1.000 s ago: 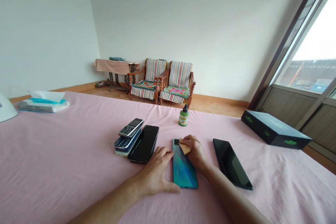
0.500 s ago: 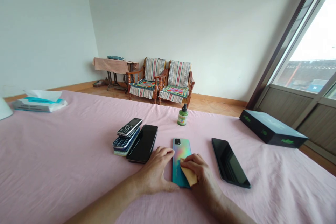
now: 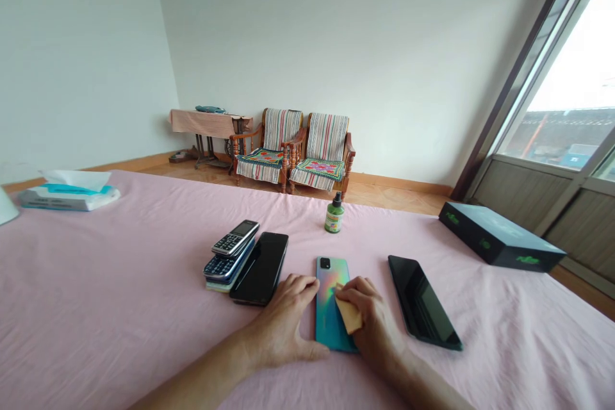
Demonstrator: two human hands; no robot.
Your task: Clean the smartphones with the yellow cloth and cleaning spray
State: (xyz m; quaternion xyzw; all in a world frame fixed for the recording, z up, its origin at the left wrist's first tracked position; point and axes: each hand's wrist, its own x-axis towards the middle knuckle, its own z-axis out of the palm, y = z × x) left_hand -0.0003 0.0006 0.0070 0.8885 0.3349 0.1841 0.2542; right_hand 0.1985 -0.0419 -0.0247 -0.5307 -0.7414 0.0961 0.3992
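A smartphone (image 3: 331,327) with a shiny blue-green, rainbow-tinted back lies face down on the pink cloth in front of me. My left hand (image 3: 288,314) steadies it, with curled fingertips against its left edge and the thumb at its lower left corner. Pinched in my right hand (image 3: 368,311) is a folded yellow cloth (image 3: 350,315), pressed onto the right side of the phone's back. Left of my left hand, a black smartphone (image 3: 262,269) lies beside a stack of keypad phones (image 3: 230,253). Another black smartphone (image 3: 423,301) lies screen up to the right.
A small green spray bottle (image 3: 334,214) stands beyond the phone. A black box (image 3: 500,234) sits at the far right of the pink cloth (image 3: 144,307), and a tissue pack (image 3: 70,192) at the far left. Two wooden armchairs (image 3: 317,147) stand against the wall.
My right hand has slid the yellow cloth slightly toward the phone's right edge. The left hand keeps its place at the phone. My view has tilted up slightly.
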